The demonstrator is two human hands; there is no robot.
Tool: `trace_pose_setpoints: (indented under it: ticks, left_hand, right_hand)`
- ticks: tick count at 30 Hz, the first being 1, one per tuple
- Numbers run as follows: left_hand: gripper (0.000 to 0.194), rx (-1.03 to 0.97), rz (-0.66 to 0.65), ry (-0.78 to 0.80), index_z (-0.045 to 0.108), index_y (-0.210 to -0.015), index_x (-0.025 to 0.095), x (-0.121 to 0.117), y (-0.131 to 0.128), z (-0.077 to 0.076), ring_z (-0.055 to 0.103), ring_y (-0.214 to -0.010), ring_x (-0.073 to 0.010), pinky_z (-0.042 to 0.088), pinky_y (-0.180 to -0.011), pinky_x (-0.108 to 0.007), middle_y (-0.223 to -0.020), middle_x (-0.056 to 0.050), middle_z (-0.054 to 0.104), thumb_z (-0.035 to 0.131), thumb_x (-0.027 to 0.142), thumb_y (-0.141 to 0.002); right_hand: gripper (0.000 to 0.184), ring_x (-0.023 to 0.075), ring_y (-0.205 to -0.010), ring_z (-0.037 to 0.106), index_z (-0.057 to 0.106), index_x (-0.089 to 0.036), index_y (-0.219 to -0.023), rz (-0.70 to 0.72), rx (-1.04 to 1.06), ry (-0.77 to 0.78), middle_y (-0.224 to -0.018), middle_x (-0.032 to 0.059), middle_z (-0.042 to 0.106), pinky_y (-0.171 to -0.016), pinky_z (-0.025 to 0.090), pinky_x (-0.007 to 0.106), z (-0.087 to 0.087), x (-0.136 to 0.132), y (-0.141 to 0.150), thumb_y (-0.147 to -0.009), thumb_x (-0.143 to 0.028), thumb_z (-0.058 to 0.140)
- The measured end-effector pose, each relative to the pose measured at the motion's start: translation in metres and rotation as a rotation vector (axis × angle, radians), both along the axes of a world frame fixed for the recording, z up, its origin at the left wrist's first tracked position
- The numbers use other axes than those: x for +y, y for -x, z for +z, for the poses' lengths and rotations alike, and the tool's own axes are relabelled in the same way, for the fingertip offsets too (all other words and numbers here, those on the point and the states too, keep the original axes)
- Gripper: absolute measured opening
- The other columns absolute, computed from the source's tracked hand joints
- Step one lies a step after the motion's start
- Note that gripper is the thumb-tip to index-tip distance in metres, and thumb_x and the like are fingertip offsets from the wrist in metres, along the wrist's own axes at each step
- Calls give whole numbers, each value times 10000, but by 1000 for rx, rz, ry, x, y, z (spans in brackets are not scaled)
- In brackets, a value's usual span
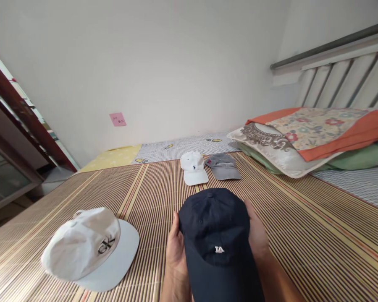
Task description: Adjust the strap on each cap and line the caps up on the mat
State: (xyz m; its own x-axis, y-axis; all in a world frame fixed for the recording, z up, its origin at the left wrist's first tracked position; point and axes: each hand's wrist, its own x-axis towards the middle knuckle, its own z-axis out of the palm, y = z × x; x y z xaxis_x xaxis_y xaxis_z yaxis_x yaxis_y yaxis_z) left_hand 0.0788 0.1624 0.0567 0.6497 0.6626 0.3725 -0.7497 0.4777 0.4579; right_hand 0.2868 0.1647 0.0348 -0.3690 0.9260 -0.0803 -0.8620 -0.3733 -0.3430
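Between my two hands is a dark navy baseball cap (pixel 216 226), its brim toward me and small white letters on the front. My left hand (pixel 176 251) grips its left side, thumb up along the edge. On the right side my right hand (pixel 257 235) holds the cap, with most of its fingers hidden behind it. A white cap with a "CK" mark (pixel 85 247) lies on the mat to the left, its brim pointing right. Farther back, a white cap with a small dark emblem (pixel 193 167) sits beside a grey cap (pixel 223 166).
A striped bamboo mat (pixel 154 201) covers the bed. Pillows with an orange-edged floral cover (pixel 321 126) are piled at the right, near a radiator (pixel 349 79). A pink note (pixel 117 119) is on the back wall. Shelving or a cabinet (pixel 9 167) stands at the left.
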Motion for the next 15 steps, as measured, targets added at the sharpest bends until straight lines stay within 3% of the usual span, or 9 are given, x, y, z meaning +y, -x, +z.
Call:
trace_pose_setpoints:
  ticks: [4,9,15]
  left_hand:
    - [617,-26,-1,12,731,-1368,252,2,3,-3,371,-1574,-271,66,-1331,-504,-1488,-91,669,262,551,-1102]
    - [608,-19,26,25,750,-1340,271,0,2,-4,365,-1576,-283,57,-1327,-523,-1535,-87,628,285,574,-1094]
    - [645,38,120,52,711,-1396,251,2,3,-11,305,-1599,-279,58,-1324,-527,-1572,-89,589,245,578,-1093]
  right_hand:
    - [551,340,-1354,636,792,-236,-1263,34,-5,-30,-1337,123,766,-1225,357,528,-2,1,2,-969,-641,562]
    - [535,336,-1353,638,783,-239,-1270,46,3,-69,-1345,121,762,-1222,362,540,3,-2,5,-976,-635,575]
    - [590,346,-1399,597,728,-208,-1342,5,-32,-199,-1364,142,748,-1236,327,598,24,-7,14,-940,-630,638]
